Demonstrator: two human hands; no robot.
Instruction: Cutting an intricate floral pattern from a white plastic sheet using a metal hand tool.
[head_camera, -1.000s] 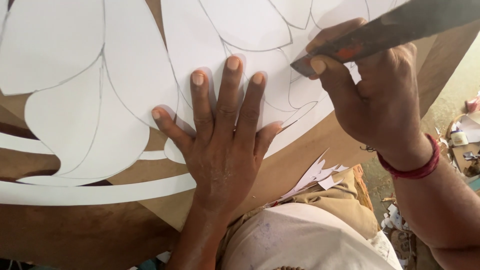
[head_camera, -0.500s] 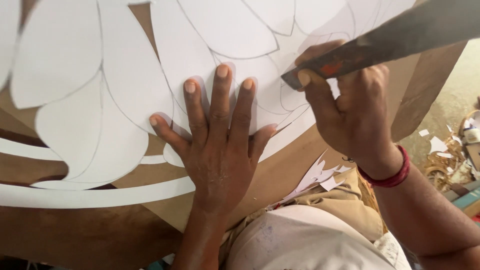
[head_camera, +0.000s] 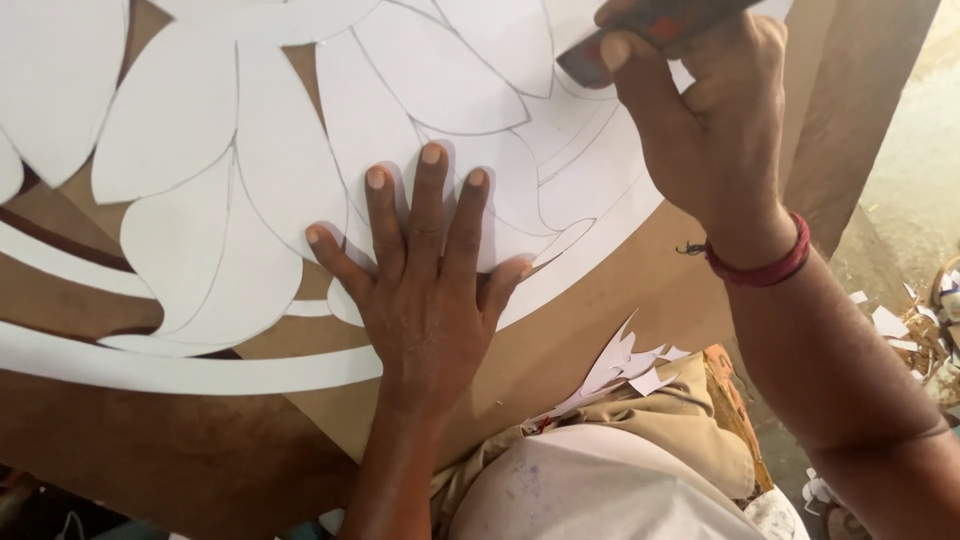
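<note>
White paper sheet (head_camera: 300, 170) with pencilled petal outlines lies flat on brown board (head_camera: 620, 330). Left hand (head_camera: 425, 290) presses it, fingers spread apart. Right hand (head_camera: 705, 120), fingers clamped on dark flat blade tool (head_camera: 640, 30), at sheet's upper edge.

No packages, labels, signs or screens to be seen anywhere in view.
</note>
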